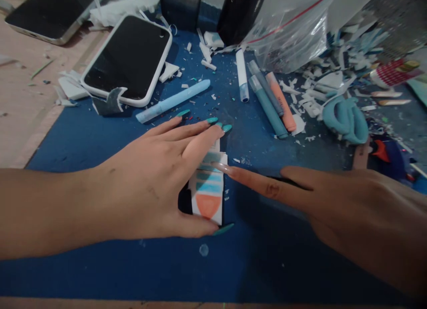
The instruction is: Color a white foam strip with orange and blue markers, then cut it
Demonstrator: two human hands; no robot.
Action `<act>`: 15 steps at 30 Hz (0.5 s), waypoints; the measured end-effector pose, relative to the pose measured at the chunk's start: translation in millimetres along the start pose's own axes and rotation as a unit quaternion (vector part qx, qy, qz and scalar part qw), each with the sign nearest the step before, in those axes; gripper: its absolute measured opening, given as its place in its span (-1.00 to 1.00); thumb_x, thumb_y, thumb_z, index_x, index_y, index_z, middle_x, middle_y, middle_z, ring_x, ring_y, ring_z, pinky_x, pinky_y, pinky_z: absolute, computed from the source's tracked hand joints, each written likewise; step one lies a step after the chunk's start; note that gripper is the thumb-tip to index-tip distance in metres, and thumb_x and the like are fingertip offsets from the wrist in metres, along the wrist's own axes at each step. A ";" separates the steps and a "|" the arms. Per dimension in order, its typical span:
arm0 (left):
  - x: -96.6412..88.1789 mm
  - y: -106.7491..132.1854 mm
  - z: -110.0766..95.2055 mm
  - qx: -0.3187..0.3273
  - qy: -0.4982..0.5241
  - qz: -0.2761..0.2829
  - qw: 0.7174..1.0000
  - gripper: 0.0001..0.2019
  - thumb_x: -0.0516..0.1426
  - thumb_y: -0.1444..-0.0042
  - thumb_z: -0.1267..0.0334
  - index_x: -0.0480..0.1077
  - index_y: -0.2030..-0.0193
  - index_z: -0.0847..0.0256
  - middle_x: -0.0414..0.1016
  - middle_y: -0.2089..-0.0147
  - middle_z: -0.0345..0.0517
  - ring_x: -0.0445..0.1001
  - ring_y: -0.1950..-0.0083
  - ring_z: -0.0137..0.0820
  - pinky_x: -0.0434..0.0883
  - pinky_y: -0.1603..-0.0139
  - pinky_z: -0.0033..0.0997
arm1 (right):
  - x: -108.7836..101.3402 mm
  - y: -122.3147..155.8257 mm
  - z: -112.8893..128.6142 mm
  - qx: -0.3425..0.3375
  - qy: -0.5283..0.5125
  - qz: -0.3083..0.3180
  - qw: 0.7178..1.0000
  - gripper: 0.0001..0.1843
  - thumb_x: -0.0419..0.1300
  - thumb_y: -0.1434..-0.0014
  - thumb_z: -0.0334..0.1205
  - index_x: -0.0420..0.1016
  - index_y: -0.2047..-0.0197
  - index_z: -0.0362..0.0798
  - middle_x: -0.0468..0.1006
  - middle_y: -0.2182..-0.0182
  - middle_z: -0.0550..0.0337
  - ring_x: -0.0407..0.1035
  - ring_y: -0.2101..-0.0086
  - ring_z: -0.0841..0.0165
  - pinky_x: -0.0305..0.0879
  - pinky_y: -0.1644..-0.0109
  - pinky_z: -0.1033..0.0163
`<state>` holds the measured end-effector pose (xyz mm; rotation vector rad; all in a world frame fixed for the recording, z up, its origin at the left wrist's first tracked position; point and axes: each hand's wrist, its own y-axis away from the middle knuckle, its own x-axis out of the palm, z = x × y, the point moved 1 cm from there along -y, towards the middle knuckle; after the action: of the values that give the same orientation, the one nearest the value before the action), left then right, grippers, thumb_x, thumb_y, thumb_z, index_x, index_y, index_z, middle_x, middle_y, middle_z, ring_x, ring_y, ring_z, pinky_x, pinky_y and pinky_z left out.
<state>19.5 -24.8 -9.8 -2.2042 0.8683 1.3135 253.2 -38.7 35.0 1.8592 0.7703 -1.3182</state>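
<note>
I'm bracing the white block (208,206) with my left hand (156,177), thumb spreading away from the fingers and clasping its near edge; my right hand (350,202) is pointing its index finger over the block, its other fingertips hiding from me. The block is lying on the blue mat (167,269), nearer me than the light-blue marker (176,99).

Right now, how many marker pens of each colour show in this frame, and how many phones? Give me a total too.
Light blue marker: 1
White-bodied marker: 1
Orange marker: 1
Teal marker: 1
Dark grey-blue marker: 1
Phones: 2
Total: 7 (5 markers, 2 phones)
</note>
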 end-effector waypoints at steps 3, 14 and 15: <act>0.1 -0.1 -0.2 0.004 0.004 -0.005 1.000 0.00 0.07 0.17 -0.32 -0.18 -0.31 0.21 0.04 -0.30 0.06 0.00 -0.30 0.04 0.01 -0.29 0.09 | -2.5 -0.1 0.0 -0.007 0.005 0.003 1.000 -0.09 -0.24 0.07 -0.58 -0.37 -0.33 0.16 0.20 0.66 0.33 -0.07 0.83 0.54 -0.22 0.74 0.38; 1.9 0.9 0.8 0.011 -0.018 -0.010 1.000 0.00 0.06 0.18 -0.34 -0.17 -0.31 0.19 0.08 -0.29 0.00 0.04 -0.29 0.02 0.03 -0.29 0.07 | -5.6 -5.7 -1.8 -0.028 -0.031 0.004 0.999 -0.05 -0.22 0.17 -0.54 -0.23 -0.32 0.19 0.29 0.64 0.31 -0.06 0.85 0.54 -0.28 0.76 0.38; 2.0 0.8 0.9 0.012 -0.021 -0.010 1.000 0.00 0.05 0.17 -0.34 -0.17 -0.31 0.19 0.07 -0.29 0.00 0.04 -0.29 0.02 0.03 -0.30 0.07 | -5.0 -5.6 -2.6 -0.028 -0.038 0.005 0.999 -0.06 -0.23 0.16 -0.54 -0.21 -0.32 0.20 0.31 0.63 0.30 -0.06 0.85 0.54 -0.27 0.77 0.38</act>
<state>19.1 -25.3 -12.0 -2.1527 0.8399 1.3279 248.6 -33.7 39.1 1.7573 0.7495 -1.3393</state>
